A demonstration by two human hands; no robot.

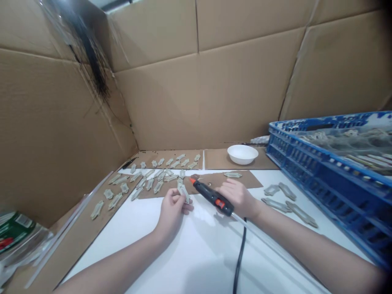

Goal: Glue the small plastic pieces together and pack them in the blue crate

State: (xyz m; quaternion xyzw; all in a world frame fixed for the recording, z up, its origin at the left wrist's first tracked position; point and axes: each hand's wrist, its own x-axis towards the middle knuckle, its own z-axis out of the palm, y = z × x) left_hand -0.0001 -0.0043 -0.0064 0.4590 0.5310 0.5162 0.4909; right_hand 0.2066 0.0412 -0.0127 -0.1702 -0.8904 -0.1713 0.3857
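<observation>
Between the thumb and fingers of my left hand (175,206) is a small pale greenish frame-shaped piece (183,192), held tilted above the white table. My right hand (237,196) is wrapped round a black and orange hot glue gun (211,195). Its orange nozzle points left, a little above and to the right of the held piece, apart from it. A clear glue stick (257,232) runs out of the gun's back end, and a black cord (240,257) hangs down toward me. Just past my left hand, many similar pale pieces (158,187) lie spread on cardboard.
A white bowl (243,155) stands at the back on cardboard. A blue plastic crate (324,175) borders the right side, with several loose pale pieces (301,214) beside it. Cardboard walls (239,81) enclose the table; a green-labelled container (18,230) is at far left.
</observation>
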